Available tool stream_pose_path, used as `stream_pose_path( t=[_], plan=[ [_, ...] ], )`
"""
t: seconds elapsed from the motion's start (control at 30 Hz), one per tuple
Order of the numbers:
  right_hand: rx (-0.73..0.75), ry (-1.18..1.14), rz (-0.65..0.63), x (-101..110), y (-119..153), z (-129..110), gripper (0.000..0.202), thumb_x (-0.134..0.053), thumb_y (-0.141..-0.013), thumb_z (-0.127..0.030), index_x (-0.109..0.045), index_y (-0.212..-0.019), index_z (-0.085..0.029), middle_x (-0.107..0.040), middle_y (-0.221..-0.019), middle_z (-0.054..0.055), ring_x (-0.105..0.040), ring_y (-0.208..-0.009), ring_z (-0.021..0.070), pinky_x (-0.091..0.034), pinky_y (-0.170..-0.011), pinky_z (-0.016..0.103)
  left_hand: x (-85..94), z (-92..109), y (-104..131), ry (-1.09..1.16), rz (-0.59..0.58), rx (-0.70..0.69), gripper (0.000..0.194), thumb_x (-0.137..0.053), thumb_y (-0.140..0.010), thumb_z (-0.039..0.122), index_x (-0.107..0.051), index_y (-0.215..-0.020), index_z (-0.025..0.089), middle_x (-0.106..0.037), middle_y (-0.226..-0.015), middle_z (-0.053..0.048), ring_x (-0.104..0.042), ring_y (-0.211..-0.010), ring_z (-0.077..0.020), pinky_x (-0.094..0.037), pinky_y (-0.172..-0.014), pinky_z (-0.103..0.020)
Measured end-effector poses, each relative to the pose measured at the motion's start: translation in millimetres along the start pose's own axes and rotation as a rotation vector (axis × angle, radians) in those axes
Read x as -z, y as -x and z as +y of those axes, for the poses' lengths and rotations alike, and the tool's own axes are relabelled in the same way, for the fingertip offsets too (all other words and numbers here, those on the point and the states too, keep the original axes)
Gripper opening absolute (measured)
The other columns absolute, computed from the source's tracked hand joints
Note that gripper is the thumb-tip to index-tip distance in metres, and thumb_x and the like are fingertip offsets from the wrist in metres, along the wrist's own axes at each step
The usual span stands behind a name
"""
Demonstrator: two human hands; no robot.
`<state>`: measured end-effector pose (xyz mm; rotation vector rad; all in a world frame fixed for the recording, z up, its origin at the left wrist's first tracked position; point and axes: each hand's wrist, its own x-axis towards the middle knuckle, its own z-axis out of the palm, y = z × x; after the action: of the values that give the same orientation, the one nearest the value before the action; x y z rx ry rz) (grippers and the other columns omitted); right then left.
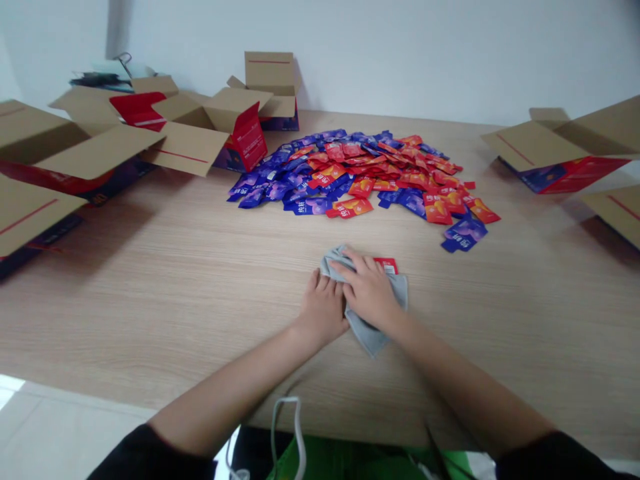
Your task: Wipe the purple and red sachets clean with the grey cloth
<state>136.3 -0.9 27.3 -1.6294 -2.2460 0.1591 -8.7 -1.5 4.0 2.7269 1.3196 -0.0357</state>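
Note:
A grey cloth (373,337) lies bunched on the table in front of me. My right hand (371,292) presses down on it, fingers curved over the fabric. Beside it, my left hand (324,305) rests palm down on the tabletop, its fingers touching the cloth's left edge. From under the cloth and my right hand sticks out a red packet (387,265) with a white label; most of it is hidden. Farther back spreads a heap of small purple and red-orange sachets (350,170), and one purple sachet (465,233) lies at its near right edge.
Several open cardboard boxes (193,143) with raised flaps stand along the left side. Another open box (565,160) stands at the right, with part of one more at the frame edge. A white wall is behind the wooden table (200,293). White cord (300,433) hangs near my lap.

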Motion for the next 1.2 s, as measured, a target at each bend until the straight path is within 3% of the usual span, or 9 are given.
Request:
stream_pose_path(
  t=[0.1,0.33,0.53,0.67,0.77,0.87,1.0,1.1,1.2],
  plan=[
    [0.004,0.098,-0.048,-11.8,7.2,2.9,0.052,-0.047,-0.089,-0.020,-0.055,-0.140,-0.028,-0.048,-0.149,0.007,-0.046,-0.119,0.0299,-0.039,-0.098,0.050,0.7,1.8,-1.3,-0.015,-0.039,0.023,0.071,-0.049,-0.087,0.053,-0.051,-0.139,0.004,-0.049,-0.146,-0.023,-0.037,-0.141,-0.0365,-0.018,-0.120,-0.052],
    [-0.107,0.238,0.039,-0.8,43.6,44.6,0.056,-0.049,-0.083,-0.016,-0.057,-0.138,-0.028,-0.050,-0.145,0.009,-0.048,-0.112,0.0312,-0.043,-0.092,0.051,-0.7,6.6,-2.5,0.054,0.030,0.084,0.087,-0.043,-0.089,0.065,-0.029,-0.153,0.007,-0.020,-0.162,-0.018,-0.021,-0.149,-0.0322,-0.020,-0.119,-0.053],
    [-0.174,0.252,0.070,13.2,74.0,93.3,0.053,-0.047,-0.084,-0.015,-0.060,-0.135,-0.024,-0.050,-0.140,0.012,-0.050,-0.112,0.0323,-0.047,-0.094,0.052,-3.2,5.5,-1.7,0.073,0.042,0.076,0.088,-0.045,-0.090,0.064,-0.025,-0.154,0.006,-0.020,-0.162,-0.019,-0.020,-0.149,-0.0330,-0.019,-0.119,-0.053],
    [-0.227,0.167,0.052,25.5,72.4,116.4,0.047,-0.046,-0.083,-0.015,-0.068,-0.125,-0.023,-0.052,-0.133,0.013,-0.051,-0.115,0.0320,-0.048,-0.097,0.052,-5.5,3.1,-1.1,0.073,0.078,0.059,0.088,-0.044,-0.090,0.064,-0.024,-0.154,0.008,-0.021,-0.162,-0.020,-0.021,-0.149,-0.0339,-0.019,-0.118,-0.054],
    [-0.229,0.037,0.114,30.4,59.6,108.1,0.049,-0.046,-0.082,-0.013,-0.068,-0.125,-0.023,-0.055,-0.128,0.012,-0.053,-0.118,0.0291,-0.046,-0.102,0.050,-4.9,2.3,-1.1,0.071,0.065,0.052,0.087,-0.044,-0.091,0.064,-0.025,-0.154,0.007,-0.020,-0.162,-0.020,-0.022,-0.149,-0.0337,-0.019,-0.118,-0.054],
    [-0.100,-0.082,0.178,25.9,45.7,77.8,0.054,-0.047,-0.080,-0.011,-0.064,-0.130,-0.026,-0.054,-0.132,0.011,-0.051,-0.123,0.0275,-0.044,-0.105,0.050,-4.7,2.1,-1.6,0.068,0.058,0.052,0.087,-0.044,-0.091,0.064,-0.025,-0.154,0.008,-0.019,-0.162,-0.020,-0.022,-0.149,-0.0337,-0.019,-0.118,-0.054],
    [0.127,-0.129,0.022,10.2,36.5,39.5,0.054,-0.047,-0.078,-0.008,-0.068,-0.125,-0.027,-0.054,-0.139,0.007,-0.049,-0.124,0.0265,-0.044,-0.105,0.049,-7.6,1.2,-2.5,0.065,0.073,0.032,0.084,-0.044,-0.091,0.065,-0.030,-0.153,0.009,-0.021,-0.161,-0.021,-0.022,-0.149,-0.0347,-0.020,-0.117,-0.055],
    [0.103,-0.102,-0.027,3.5,39.7,37.3,0.048,-0.049,-0.076,-0.007,-0.073,-0.113,-0.025,-0.058,-0.137,0.006,-0.053,-0.119,0.0263,-0.045,-0.103,0.048,-8.5,-0.1,-2.9,0.075,0.076,0.032,0.083,-0.043,-0.091,0.066,-0.030,-0.153,0.011,-0.022,-0.161,-0.020,-0.022,-0.149,-0.0334,-0.020,-0.118,-0.054],
    [0.012,-0.093,0.015,5.0,51.1,54.4,0.046,-0.048,-0.074,-0.006,-0.075,-0.106,-0.025,-0.060,-0.134,0.005,-0.054,-0.119,0.0259,-0.044,-0.104,0.047,-6.2,-1.0,-3.6,0.093,0.059,0.042,0.085,-0.043,-0.091,0.067,-0.026,-0.155,0.013,-0.022,-0.162,-0.017,-0.023,-0.149,-0.0321,-0.021,-0.118,-0.053]
  ],
)
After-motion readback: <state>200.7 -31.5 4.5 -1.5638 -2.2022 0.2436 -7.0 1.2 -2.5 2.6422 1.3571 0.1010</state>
